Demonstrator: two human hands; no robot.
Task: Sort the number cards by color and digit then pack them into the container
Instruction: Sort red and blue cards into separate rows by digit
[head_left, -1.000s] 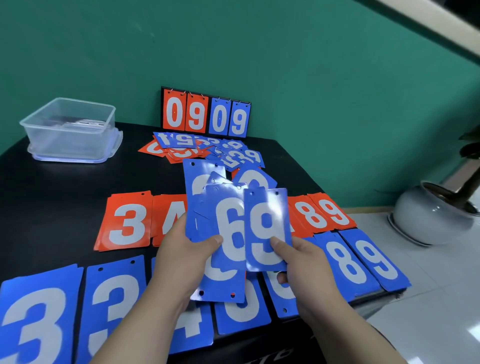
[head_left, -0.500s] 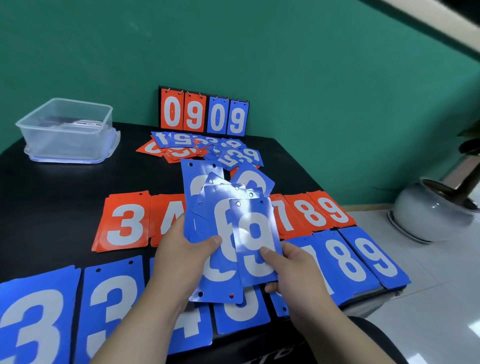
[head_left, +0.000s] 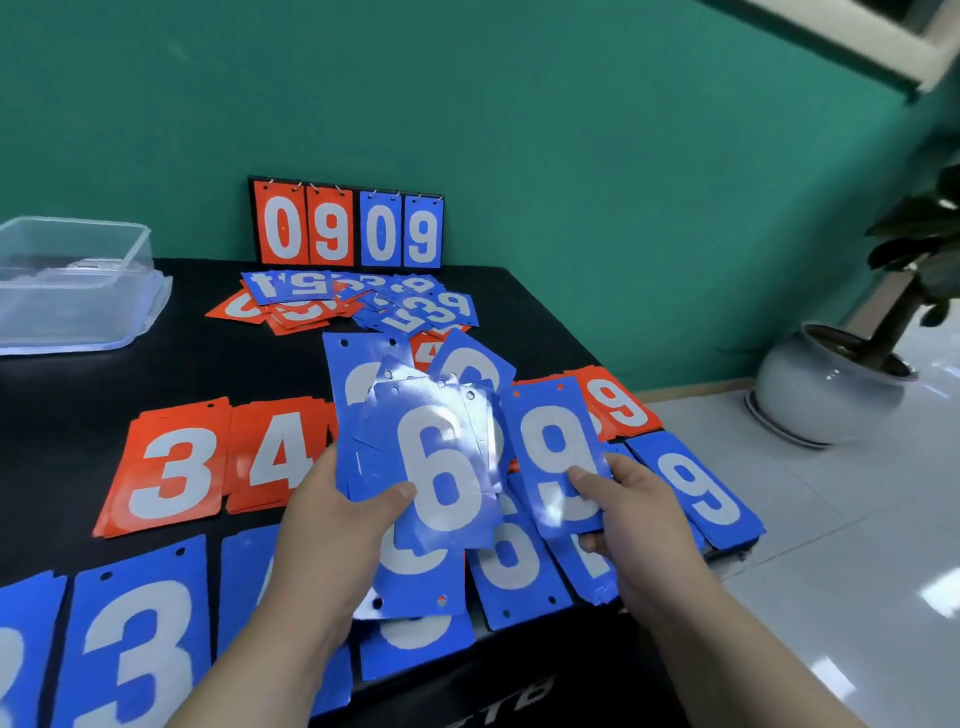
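Both hands are raised over the black table (head_left: 67, 415), palms turned inward. The left hand (head_left: 332, 525) grips a loose fan of blue number cards (head_left: 441, 467), its thumb pressed across the lower left of the top card, a white 6, with the fingers hidden underneath. The right hand (head_left: 628, 519) pinches a single blue 9 card (head_left: 553, 447), thumb on its face and fingers curled behind, just beside the fan's right edge.

Both the 6 and the 9 read upright, long axis running away from the person, punched holes at the far end. The 9 leans slightly left at its top. The lowest card in the fan has its holes at the near end.

These cards are thin, stiff, glossy rectangles, and glare washes over the held ones.

Sorted cards lie flat in rows: a red 3 (head_left: 171, 467), a red 4 (head_left: 275, 452) and a red 9 (head_left: 615, 402) behind, a blue 3 (head_left: 140, 649) and a blue 9 (head_left: 696, 488) in front. A mixed heap of cards (head_left: 353, 301) lies farther back, before a flip scoreboard (head_left: 348, 226) reading 09 09. The clear plastic container (head_left: 72, 280), box-shaped with rounded corners, sits at the table's far left.
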